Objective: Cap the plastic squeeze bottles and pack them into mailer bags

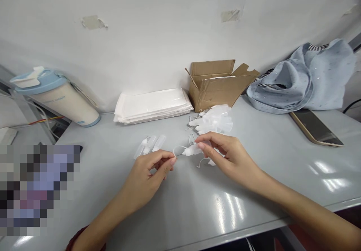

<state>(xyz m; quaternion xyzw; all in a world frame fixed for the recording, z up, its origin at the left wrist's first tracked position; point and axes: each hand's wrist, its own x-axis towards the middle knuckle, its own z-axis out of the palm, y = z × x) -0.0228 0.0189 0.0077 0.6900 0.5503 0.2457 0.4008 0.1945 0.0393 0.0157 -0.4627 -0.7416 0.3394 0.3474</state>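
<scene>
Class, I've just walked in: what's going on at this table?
A person's right hand holds a small bottle, its tip pointing toward the left hand, which pinches a thin white strip near that tip. Similar bottles lie in a pile before an open cardboard box.

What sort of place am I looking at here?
Probably a packing or assembly bench: an open cardboard box, a pile of small plastic bottles and a stack of flat white packs share one grey table.
</scene>
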